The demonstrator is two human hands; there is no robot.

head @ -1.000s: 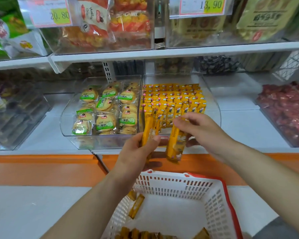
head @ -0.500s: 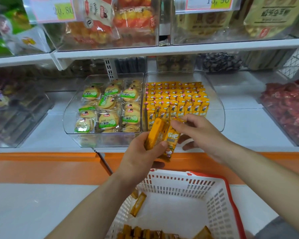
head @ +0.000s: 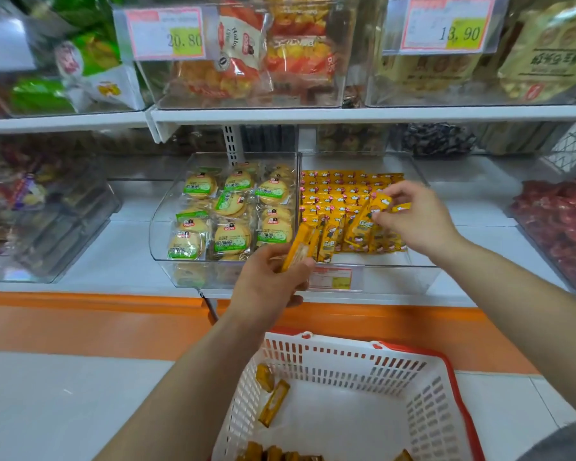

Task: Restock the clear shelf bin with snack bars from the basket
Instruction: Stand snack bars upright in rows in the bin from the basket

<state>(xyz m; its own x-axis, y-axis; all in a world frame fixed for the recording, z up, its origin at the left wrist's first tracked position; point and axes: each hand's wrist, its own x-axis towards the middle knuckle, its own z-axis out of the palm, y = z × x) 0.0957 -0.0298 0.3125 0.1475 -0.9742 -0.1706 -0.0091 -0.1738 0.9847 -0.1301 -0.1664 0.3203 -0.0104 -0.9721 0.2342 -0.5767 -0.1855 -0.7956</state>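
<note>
My left hand sits above the far rim of the white basket, fingers curled round a small bundle of orange snack bars. The bundle is tilted up against the front lip of the clear shelf bin, and I cannot tell how many bars it holds. Below it a few loose bars lie against the basket's left wall, with more along its near edge, so by my reckoning the job is well on but not finished. Farther in, my right hand reaches over the bin's front rows and pinches one bar between thumb and fingertips, slanted above the standing packs. I judge this to be the placing step. The next move calls for sliding that bar upright into the front row without tipping its neighbours, then taking another from the bundle. Behind it the stocked rows fill the back of the bin, though bare floor shows at the front. The neighbouring bin of round biscuits touches it on the left, and price tags hang on the shelf above.
</note>
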